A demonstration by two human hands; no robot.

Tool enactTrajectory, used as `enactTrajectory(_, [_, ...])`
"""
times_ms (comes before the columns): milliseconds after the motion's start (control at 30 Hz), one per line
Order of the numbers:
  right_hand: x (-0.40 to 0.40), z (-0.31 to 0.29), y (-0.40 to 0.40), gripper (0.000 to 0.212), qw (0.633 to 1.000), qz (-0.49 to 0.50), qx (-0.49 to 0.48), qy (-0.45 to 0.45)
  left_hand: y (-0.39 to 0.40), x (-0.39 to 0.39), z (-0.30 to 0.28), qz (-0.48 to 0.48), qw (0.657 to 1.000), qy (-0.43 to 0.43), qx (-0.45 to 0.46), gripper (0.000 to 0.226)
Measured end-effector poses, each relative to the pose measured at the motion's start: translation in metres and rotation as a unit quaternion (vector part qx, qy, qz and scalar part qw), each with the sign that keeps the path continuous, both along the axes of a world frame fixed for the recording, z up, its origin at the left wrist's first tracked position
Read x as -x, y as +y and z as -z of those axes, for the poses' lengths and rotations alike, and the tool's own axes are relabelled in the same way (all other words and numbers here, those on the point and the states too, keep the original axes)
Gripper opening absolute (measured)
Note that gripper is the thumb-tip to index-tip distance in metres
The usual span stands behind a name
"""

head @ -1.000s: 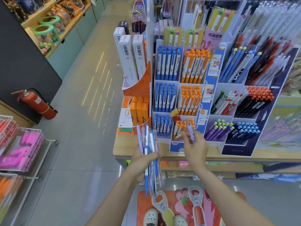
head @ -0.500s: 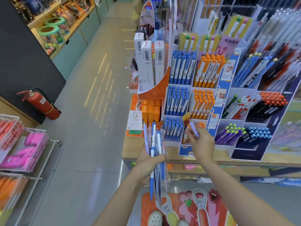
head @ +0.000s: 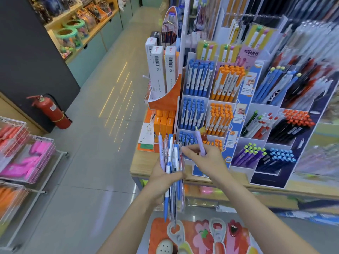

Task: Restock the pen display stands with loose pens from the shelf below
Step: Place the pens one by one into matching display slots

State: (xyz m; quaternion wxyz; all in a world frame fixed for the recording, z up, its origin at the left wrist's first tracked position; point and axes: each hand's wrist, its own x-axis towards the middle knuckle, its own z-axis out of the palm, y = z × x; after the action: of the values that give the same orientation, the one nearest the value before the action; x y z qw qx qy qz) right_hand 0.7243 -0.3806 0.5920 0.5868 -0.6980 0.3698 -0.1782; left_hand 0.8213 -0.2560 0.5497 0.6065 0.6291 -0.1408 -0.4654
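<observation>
My left hand (head: 166, 182) grips a bundle of loose pens (head: 172, 162), blue, white and lilac, held upright in front of the shelf edge. My right hand (head: 207, 161) holds a single lilac pen (head: 200, 143) upright, while its fingertips reach left and touch the top of the bundle. Behind the hands stands the white pen display stand (head: 209, 99) with blue pens in the left column and orange pens in the right. Its lowest orange compartment (head: 214, 143) holds only a few pens. A dark stand (head: 275, 158) to the right holds purple pens (head: 251, 153) and light-blue pens.
The stands sit on a wooden shelf top (head: 145, 162). White boxes (head: 161, 70) in an orange holder stand left of the pens, orange boxes (head: 164, 121) below them. A red fire extinguisher (head: 51, 111) and wire baskets (head: 27, 154) lie across the aisle.
My right hand has come back from the lowest orange compartment toward the bundle, still holding the lilac pen. The view has shifted left and closer to the stands.
</observation>
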Motion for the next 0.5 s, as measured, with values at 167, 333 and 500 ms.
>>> enactTrajectory(167, [-0.007, 0.004, 0.007, 0.022, 0.997, -0.009, 0.058, 0.04, -0.003, 0.017, 0.004, -0.012, 1.0, -0.008, 0.004, 0.065])
enactTrajectory(333, [-0.014, 0.004, 0.001, 0.025, 0.997, -0.028, 0.021, 0.067, -0.007, 0.02, -0.003, -0.021, 0.999, 0.033, -0.017, 0.062])
enactTrajectory(500, [-0.027, 0.005, -0.006, 0.022, 0.997, -0.024, -0.029, 0.074, -0.01, 0.014, -0.004, -0.02, 0.997, 0.074, -0.033, 0.053])
